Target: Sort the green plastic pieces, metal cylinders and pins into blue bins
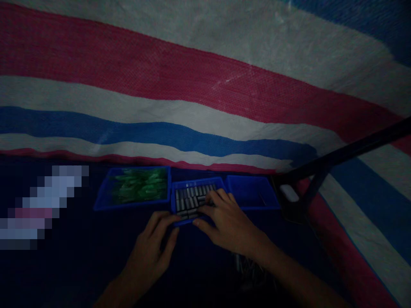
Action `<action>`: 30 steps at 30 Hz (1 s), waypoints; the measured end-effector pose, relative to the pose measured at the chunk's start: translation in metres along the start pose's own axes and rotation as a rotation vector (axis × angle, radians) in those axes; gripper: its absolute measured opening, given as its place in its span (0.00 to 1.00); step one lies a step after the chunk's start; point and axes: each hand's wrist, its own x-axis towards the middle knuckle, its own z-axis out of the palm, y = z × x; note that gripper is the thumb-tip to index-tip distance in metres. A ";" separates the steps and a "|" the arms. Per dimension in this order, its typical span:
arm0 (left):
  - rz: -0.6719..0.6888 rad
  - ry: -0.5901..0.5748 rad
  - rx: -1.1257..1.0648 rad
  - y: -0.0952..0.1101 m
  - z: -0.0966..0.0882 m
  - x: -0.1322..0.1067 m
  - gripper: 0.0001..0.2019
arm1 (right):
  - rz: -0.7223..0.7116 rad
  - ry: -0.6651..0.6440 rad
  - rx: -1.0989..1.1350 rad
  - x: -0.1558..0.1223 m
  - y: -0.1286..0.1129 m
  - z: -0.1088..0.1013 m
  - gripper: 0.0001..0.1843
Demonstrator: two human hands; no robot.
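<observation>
A small blue tray (175, 197) filled with several small silvery-grey pieces (189, 197) stands in the middle of a dark surface. My right hand (226, 222) lies over the tray's right half, fingers curled down onto the grey pieces; what they grip, if anything, is hidden. My left hand (153, 248) rests at the tray's near left corner, its fingertips touching the tray's front edge, fingers bent. Left of it is a blue tray (102, 197) holding green pieces (138, 185). On the right stands another blue tray (248, 190), mostly bare inside.
A striped red, white and blue woven sheet (192, 85) hangs behind the trays and runs down the right side. A dark metal frame bar (346, 152) slants in from the right, with a white piece (289, 192) at its foot. The scene is very dim.
</observation>
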 end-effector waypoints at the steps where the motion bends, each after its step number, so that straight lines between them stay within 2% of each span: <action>1: -0.001 -0.006 -0.004 0.000 0.001 0.000 0.09 | -0.008 -0.009 0.008 0.000 0.000 0.000 0.18; 4: -0.012 -0.020 -0.012 -0.002 0.001 0.000 0.09 | -0.016 0.005 0.008 -0.003 0.003 -0.003 0.18; 8: -0.026 -0.048 -0.023 -0.001 0.001 0.000 0.09 | 0.030 0.089 -0.051 -0.009 0.009 -0.006 0.19; 16: -0.016 -0.052 -0.034 0.002 0.000 0.001 0.09 | -0.074 0.055 -0.231 -0.007 0.018 -0.004 0.20; 19: -0.022 -0.050 -0.033 0.002 0.000 0.001 0.09 | -0.062 0.075 -0.328 -0.011 0.018 -0.012 0.21; 22: -0.028 -0.042 -0.037 0.003 -0.001 0.001 0.09 | -0.046 0.086 -0.309 -0.017 0.016 -0.016 0.21; 26: -0.022 -0.043 -0.049 0.003 -0.001 0.001 0.09 | -0.078 0.002 -0.199 -0.016 0.015 -0.010 0.22; 30: -0.014 -0.029 -0.050 0.003 0.000 0.002 0.09 | -0.057 -0.060 -0.207 -0.006 0.016 -0.009 0.18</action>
